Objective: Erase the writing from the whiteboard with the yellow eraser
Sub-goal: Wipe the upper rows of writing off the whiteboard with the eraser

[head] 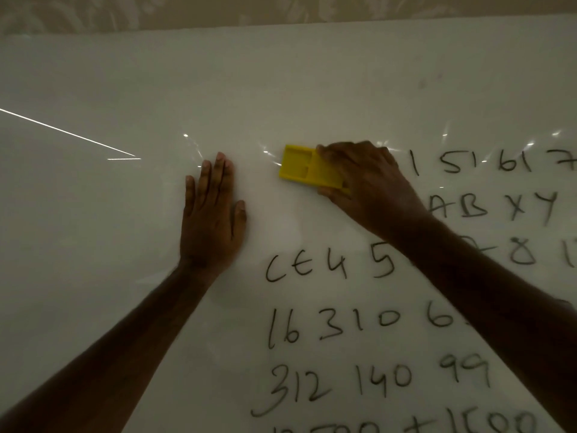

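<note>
The whiteboard (93,245) fills most of the head view. Black handwritten numbers and letters (343,323) cover its right half in several rows. My right hand (365,179) grips the yellow eraser (304,167) and holds it flat on the board, at the left end of the top row of writing. The eraser's left half sticks out beyond my fingers. My left hand (212,214) lies flat on the bare board to the left of the eraser, fingers straight and pointing up. My right forearm hides part of the middle rows.
A patterned wall (281,7) runs above the board's top edge. Bright light reflections (68,132) streak the board's left side. Faint smudges (431,79) mark the upper right of the board.
</note>
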Tool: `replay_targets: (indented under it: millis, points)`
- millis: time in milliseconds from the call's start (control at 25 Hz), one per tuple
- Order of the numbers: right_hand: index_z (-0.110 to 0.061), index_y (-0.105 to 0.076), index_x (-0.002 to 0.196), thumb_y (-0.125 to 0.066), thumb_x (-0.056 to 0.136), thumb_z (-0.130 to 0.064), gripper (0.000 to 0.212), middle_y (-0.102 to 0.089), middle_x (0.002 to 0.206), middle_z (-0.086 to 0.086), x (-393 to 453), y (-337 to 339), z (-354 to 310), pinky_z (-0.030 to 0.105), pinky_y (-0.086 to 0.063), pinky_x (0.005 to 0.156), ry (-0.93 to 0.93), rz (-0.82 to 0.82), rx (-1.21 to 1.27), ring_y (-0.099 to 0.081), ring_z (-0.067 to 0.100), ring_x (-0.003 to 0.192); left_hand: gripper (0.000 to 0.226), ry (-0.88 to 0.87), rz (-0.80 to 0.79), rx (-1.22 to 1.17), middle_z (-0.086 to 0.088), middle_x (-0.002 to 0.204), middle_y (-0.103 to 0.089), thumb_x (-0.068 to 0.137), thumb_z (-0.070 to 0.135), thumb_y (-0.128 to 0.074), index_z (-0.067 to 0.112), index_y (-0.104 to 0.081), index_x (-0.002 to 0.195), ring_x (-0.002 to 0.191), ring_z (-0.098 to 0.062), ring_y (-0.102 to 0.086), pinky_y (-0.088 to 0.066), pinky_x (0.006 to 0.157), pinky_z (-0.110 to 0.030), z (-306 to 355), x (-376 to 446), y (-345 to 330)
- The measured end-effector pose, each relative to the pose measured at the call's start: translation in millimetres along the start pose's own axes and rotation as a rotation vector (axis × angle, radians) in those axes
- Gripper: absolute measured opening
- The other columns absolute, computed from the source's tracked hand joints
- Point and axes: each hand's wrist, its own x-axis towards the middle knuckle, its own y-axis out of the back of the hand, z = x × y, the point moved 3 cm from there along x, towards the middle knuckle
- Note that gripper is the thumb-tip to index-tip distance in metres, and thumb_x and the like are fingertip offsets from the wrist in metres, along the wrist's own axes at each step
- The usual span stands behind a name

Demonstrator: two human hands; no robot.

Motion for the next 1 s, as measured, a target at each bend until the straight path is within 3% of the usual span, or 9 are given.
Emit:
replay_targets:
  millis: [120,240,360,520,640,840,1000]
  points:
    - [-0.005,-0.054,0.147,-0.065,0.095,-0.038,0.062,-0.063,0.137,0.015,5,-11,-25,0.049,-0.047,0.096,-0.003,0.02,0.028,-0.06,0.037,0.118,0.067,-0.012,0.012,0.006,-0.015,0.179,-0.022,0.111,0.033,-0.034,0.002,-0.026,0.17,0.167,-0.034,-0.019,-0.012,0.136,-0.056,-1,-1,0]
    - [-0.005,-0.052,0.149,-0.062,0.099,-0.036,0.06,-0.061,0.14,0.015,-32,-13,-45,0.05,-0.049,0.099,0.115,-0.036,0.06,-0.061,0.034,0.121,0.068,-0.013,0.003,-0.001,-0.016,0.179,-0.022,0.11,0.034,-0.033,0.002,-0.025,0.17,0.167,-0.035,-0.018,-0.012,0.136,-0.057,-2,-1,0]
    - [-0.007,-0.051,0.151,-0.058,0.101,-0.039,0.059,-0.06,0.144,0.012,-60,1,-26,0.048,-0.049,0.102,0.185,-0.07,0.026,-0.06,0.03,0.124,0.068,-0.011,-0.001,-0.009,-0.017,0.179,-0.021,0.109,0.032,-0.033,0.001,-0.025,0.17,0.167,-0.037,-0.018,-0.009,0.136,-0.055,-1,0,-1]
    - [-0.009,-0.049,0.152,-0.067,0.099,-0.038,0.063,-0.06,0.143,0.014,-25,15,27,0.05,-0.045,0.103,-0.016,-0.028,0.007,-0.059,0.036,0.124,0.07,-0.033,-0.027,0.005,-0.019,0.179,-0.017,0.109,0.032,-0.033,-0.001,-0.022,0.169,0.167,-0.039,-0.014,-0.006,0.137,-0.054,2,2,-2]
    - [-0.008,-0.053,0.148,-0.071,0.093,-0.037,0.065,-0.063,0.138,0.013,11,8,26,0.046,-0.045,0.097,-0.117,0.037,0.036,-0.06,0.036,0.119,0.07,-0.076,-0.067,-0.009,-0.02,0.18,-0.014,0.11,0.033,-0.032,-0.001,-0.019,0.17,0.167,-0.039,-0.01,-0.002,0.137,-0.052,12,14,-4]
    - [-0.008,-0.053,0.149,-0.067,0.096,-0.035,0.061,-0.062,0.142,0.011,-45,-1,-11,0.047,-0.046,0.102,0.056,-0.014,0.072,-0.059,0.031,0.122,0.07,-0.072,-0.073,-0.011,-0.018,0.18,-0.014,0.111,0.035,-0.031,0.0,-0.017,0.171,0.168,-0.038,-0.01,-0.007,0.136,-0.056,30,31,-10]
    - [-0.012,-0.047,0.154,-0.057,0.102,-0.041,0.061,-0.057,0.148,0.009,-64,15,24,0.042,-0.039,0.108,0.081,-0.07,0.008,-0.053,0.027,0.129,0.071,-0.094,-0.078,0.002,-0.019,0.18,-0.013,0.111,0.036,-0.03,0.0,-0.017,0.171,0.167,-0.04,-0.009,-0.004,0.136,-0.055,34,33,-11]
